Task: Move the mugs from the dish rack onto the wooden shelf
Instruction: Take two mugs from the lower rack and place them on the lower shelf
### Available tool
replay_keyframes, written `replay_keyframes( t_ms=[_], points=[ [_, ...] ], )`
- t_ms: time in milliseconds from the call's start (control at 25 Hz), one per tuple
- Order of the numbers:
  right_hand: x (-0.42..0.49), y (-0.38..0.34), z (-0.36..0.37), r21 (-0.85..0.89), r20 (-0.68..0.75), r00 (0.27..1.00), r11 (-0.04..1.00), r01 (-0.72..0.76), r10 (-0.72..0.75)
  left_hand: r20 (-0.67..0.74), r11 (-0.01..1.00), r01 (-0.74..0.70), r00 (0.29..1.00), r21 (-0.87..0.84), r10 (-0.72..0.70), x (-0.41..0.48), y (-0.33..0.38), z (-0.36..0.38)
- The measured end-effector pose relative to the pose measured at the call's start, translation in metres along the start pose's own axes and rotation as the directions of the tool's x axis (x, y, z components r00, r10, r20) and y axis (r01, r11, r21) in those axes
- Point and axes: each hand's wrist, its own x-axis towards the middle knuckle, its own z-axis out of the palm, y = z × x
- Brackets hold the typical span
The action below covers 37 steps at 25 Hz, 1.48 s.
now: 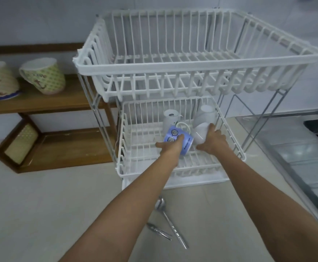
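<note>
Our left hand [170, 146] is closed around the blue mug [178, 141], the one with black spirals: the fingers wrap its side and the thumb points to the left. Our right hand [212, 141] is closed on a white mug [201, 134] just beside it, with the fingertips over its upper part. We cannot tell if either mug is already lifted or if it rests on the wires.

Both mugs are in the lower tier of the dish rack [175, 173], near its middle. Behind them two more white pieces stay in the same tier: a tall white cup [169, 118] at the back and a round white mug [206, 114] to its right. The upper tier [192, 65] looks empty.

We judge that we are at the picking step, about halfway in the task, because two green patterned mugs [45, 76] already stand upside down on the wooden shelf [46, 102] at the left.

The next move asks us to draw both mugs toward us first, under the front edge of the upper tier, and only then to raise them. After this we carry them left to the free part of the shelf, beside the green mugs. Some cutlery [170, 225] lies on the counter in front of the rack, under our arms.
</note>
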Motion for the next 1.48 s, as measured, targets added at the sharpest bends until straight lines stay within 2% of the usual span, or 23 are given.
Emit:
replay_keyframes(
  t_ms=[200, 360, 480, 560, 680, 760, 840, 960, 1080, 1160, 1280, 1360, 1480],
  points=[
    [0.010, 0.008, 0.009, 0.088, -0.041, 0.999, 0.996, 0.029, -0.025, -0.102, 0.993, 0.001, 0.995, -0.115, -0.012, 0.022, -0.002, 0.022],
    [-0.001, 0.019, 0.010, 0.336, -0.162, 0.985, 0.935, 0.112, -0.060, -0.046, 0.994, -0.040, 0.998, -0.104, 0.035, 0.027, -0.006, 0.010],
    [-0.018, 0.022, 0.001, 0.564, -0.290, 0.956, 0.799, 0.206, -0.042, -0.001, 0.985, -0.162, 0.987, -0.061, 0.162, 0.015, -0.012, -0.018],
    [-0.034, 0.020, -0.010, 0.650, -0.330, 0.942, 0.707, 0.279, -0.069, 0.096, 0.962, -0.263, 0.958, -0.071, 0.269, -0.006, -0.014, -0.045],
    [-0.067, 0.008, -0.027, 0.738, -0.329, 0.918, 0.546, 0.397, -0.223, 0.333, 0.897, -0.427, 0.834, -0.118, 0.441, -0.048, -0.016, -0.096],
    [-0.093, -0.005, -0.032, 0.813, -0.287, 0.898, 0.411, 0.413, -0.333, 0.440, 0.900, -0.398, 0.785, -0.180, 0.435, -0.072, -0.029, -0.135],
    [-0.120, -0.026, -0.032, 0.858, -0.221, 0.877, 0.342, 0.382, -0.427, 0.493, 0.926, -0.313, 0.784, -0.212, 0.378, -0.087, -0.049, -0.185],
    [-0.160, -0.065, -0.027, 0.909, -0.098, 0.778, 0.263, 0.324, -0.621, 0.515, 0.940, -0.298, 0.786, -0.167, 0.341, -0.100, -0.070, -0.270],
    [-0.199, -0.117, 0.003, 0.926, 0.070, 0.677, 0.299, 0.229, -0.733, 0.354, 0.911, -0.412, 0.848, -0.033, 0.396, -0.091, -0.067, -0.351],
    [-0.222, -0.157, 0.038, 0.889, 0.073, 0.680, 0.356, 0.287, -0.730, 0.185, 0.883, -0.469, 0.870, 0.029, 0.456, -0.072, -0.053, -0.394],
    [-0.245, -0.225, 0.086, 0.819, 0.029, 0.749, 0.445, 0.361, -0.662, -0.076, 0.822, -0.554, 0.821, 0.134, 0.566, -0.030, -0.025, -0.442],
    [-0.242, -0.266, 0.108, 0.776, -0.012, 0.799, 0.498, 0.387, -0.601, -0.233, 0.795, -0.551, 0.763, 0.254, 0.603, -0.002, -0.005, -0.463],
    [-0.214, -0.321, 0.130, 0.736, -0.063, 0.891, 0.582, 0.345, -0.449, -0.305, 0.766, -0.523, 0.711, 0.373, 0.634, 0.037, 0.019, -0.479]
  ],
)
